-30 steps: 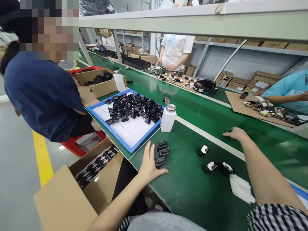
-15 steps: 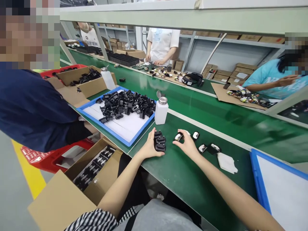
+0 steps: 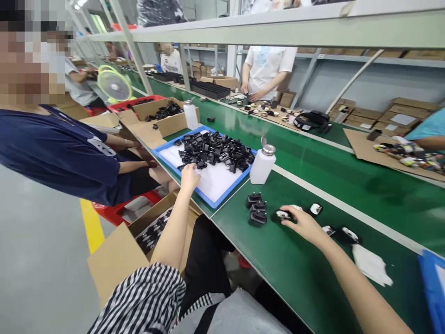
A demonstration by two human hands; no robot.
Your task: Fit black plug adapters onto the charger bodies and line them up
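Observation:
My left hand [image 3: 189,176] reaches into the blue tray [image 3: 212,202], its fingers curled at the near edge of a pile of black plug parts [image 3: 217,150]. What the fingers hold is hidden. My right hand [image 3: 301,221] rests on the green belt, fingers closed on a black plug part with a white face [image 3: 282,215]. That part lies just right of a row of three black plug parts [image 3: 256,209]. More white-faced parts [image 3: 342,233] lie to the right of my right hand.
A white dispenser bottle [image 3: 262,164] stands by the tray corner. A white cloth [image 3: 371,270] and another blue tray [image 3: 433,278] lie to the right. An open cardboard box [image 3: 118,253] sits below the bench. A person in navy [image 3: 59,148] sits at left; others work across the belt.
My left hand left the row of three parts and went up-left into the blue tray. My right hand brought its white-faced part down beside the row. The view swung left.

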